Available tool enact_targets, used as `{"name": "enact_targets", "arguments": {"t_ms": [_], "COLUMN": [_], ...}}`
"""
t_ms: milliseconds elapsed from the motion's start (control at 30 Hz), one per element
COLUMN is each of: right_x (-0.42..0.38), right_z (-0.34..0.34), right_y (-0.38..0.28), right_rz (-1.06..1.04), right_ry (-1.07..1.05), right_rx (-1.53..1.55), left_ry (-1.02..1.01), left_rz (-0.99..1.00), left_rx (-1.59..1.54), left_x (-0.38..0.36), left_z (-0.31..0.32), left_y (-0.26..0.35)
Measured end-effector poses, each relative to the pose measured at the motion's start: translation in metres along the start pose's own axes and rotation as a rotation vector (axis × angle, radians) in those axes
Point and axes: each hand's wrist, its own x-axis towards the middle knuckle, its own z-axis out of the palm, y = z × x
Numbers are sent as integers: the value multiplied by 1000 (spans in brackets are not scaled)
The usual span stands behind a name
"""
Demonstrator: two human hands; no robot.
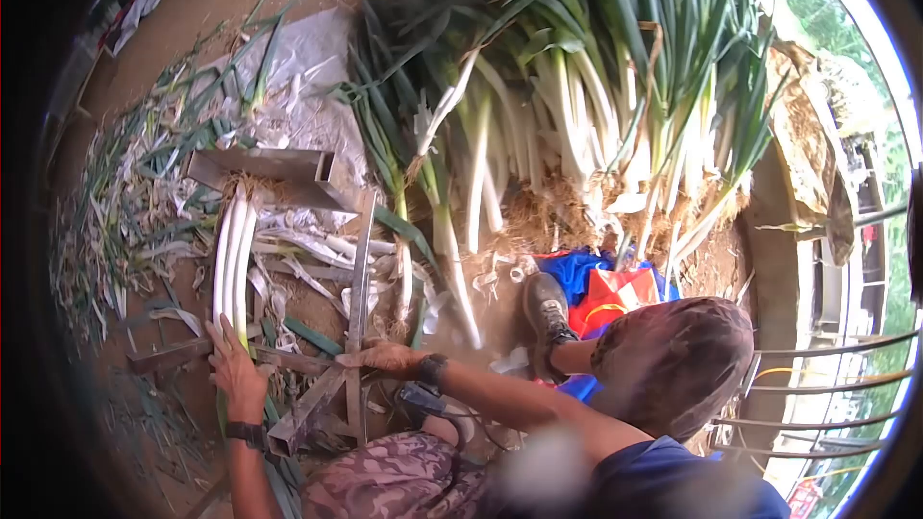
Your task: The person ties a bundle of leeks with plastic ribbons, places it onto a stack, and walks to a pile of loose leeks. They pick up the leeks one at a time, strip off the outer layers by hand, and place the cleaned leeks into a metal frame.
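Note:
Three white leek stalks [234,255] lie side by side on a metal frame, their roots against a metal plate [279,176] at its far end. My left hand [237,373] is closed round the lower part of these stalks, where white turns to green. To its right, my right hand [383,358] touches the frame's upright metal bar [361,279] near the crossbar. Its fingers are partly hidden, and whether they hold anything small cannot be made out.
A large pile of leeks [577,96] stands at the back, roots toward me. Leaf scraps [135,192] cover the ground at left. Blue and red bags [615,293] lie beside my shoe [550,312]. Metal railings [827,386] run along the right.

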Motion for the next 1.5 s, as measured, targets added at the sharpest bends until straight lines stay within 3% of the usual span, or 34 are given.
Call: {"name": "enact_targets", "arguments": {"t_ms": [67,100,133,167,233,300,367,433,500,567,633,733,767,833,867,900,933,967,1033,1067,1100,1167,1267,1300,1333,1367,1400,1467,1500], "right_x": [-29,-42,-55,-76,-110,-150,-217,-258,-294,-316,-352,-388,-394,-398,-396,-396,-394,-390,-368,-361,-355,-359,-358,-358,-355,-356,-345,-340,-339], "right_z": [-13,-27,-45,-54,-97,-142,-151,-171,-193,-245,-269,-302,-313,-369,-389,-406,-419,-426,-376,-361,-344,-319,-268,-245,-225,-197,-172,-121,-103], "right_y": [-29,-39,-51,-83,-123,-167,-209,-221,-223,-208,-185,-142,-132,-102,-83,-69,-59,-52,-56,-64,-66,-75,-80,-89,-89,-95,-93,-94,-83], "right_rz": [-14,-284,-560,-432,-690,-1099,-1097,-1149,-913,-886,-860,-638,-633,-654,-422,-412,-679,-880,-707,-337,-335,-297,-583,-551,-714,-647,-866,-730,-816], "right_ry": [153,300,454,570,892,1198,1348,1632,1730,1817,1760,2019,2046,1938,1985,1989,1581,991,1210,1380,1378,1632,1531,1451,1411,1363,1441,1286,1231], "right_rx": [-469,-736,-999,-1135,-1287,-1430,-1316,-1130,-859,-715,-329,-252,-106,84,-288,-276,-997,-1622,-1116,-677,-670,-913,-808,-755,-807,-891,-969,-930,-1026], "left_ry": [-45,-115,-40,-25,-35,10,42,49,22,36,52,23,23,160,-28,-33,-124,-216,-228,-303,-390,-361,-433,-490,-549,-481,-409,-331,-260], "left_rz": [41,82,118,127,227,287,207,212,262,258,264,382,393,643,525,535,559,566,660,672,688,889,960,927,896,867,832,746,648], "left_rx": [-108,-209,-259,-255,-441,-539,-502,-540,-745,-775,-877,-815,-804,-170,-311,-302,-560,-822,-608,-653,-690,-800,-936,-1006,-1072,-1230,-1389,-1492,-1585], "left_x": [-3,-6,-14,-19,-28,-44,-62,-79,-85,-105,-130,-150,-168,-219,-229,-229,-229,-231,-245,-248,-250,-249,-246,-242,-237,-232,-227,-199,-185], "left_z": [-6,-12,-19,-28,-49,-69,-89,-110,-121,-145,-173,-197,-224,-291,-299,-289,-267,-247,-246,-236,-224,-204,-181,-176,-171,-166,-162,-150,-144], "left_y": [-17,-26,-33,-41,-52,-57,-62,-66,-78,-73,-61,-55,-34,40,59,66,70,75,121,139,155,191,251,269,285,300,314,340,349]}}
